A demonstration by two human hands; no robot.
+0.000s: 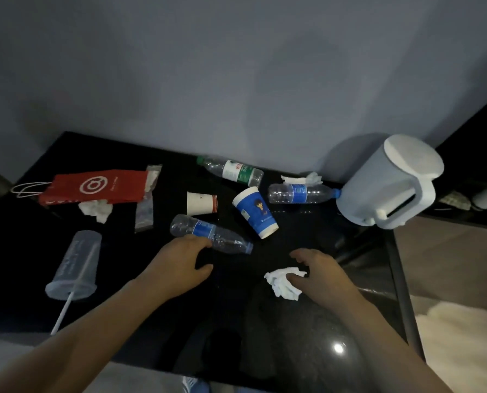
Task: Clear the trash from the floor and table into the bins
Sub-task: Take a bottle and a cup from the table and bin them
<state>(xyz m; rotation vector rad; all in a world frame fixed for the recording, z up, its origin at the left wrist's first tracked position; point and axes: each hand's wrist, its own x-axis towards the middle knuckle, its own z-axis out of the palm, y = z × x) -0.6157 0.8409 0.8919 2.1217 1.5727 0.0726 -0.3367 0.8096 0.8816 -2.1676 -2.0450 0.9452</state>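
Barely begun: your half-open left grip (180, 259) touches a bottle (208, 231), your right grip (318, 270) rests on a tissue (279, 282), hold unclear; a blue cup (255, 212) waits beyond both.

No word or number reads clearly; the red paper bag (94, 188) bears a white ringed-circle logo beside small white lettering, too blurred to read; the green-labelled bottle (233, 171) shows illegible red characters; the blue cup (256, 212) carries a cartoon figure; the clear cup (75, 265) has faint, unreadable white print.
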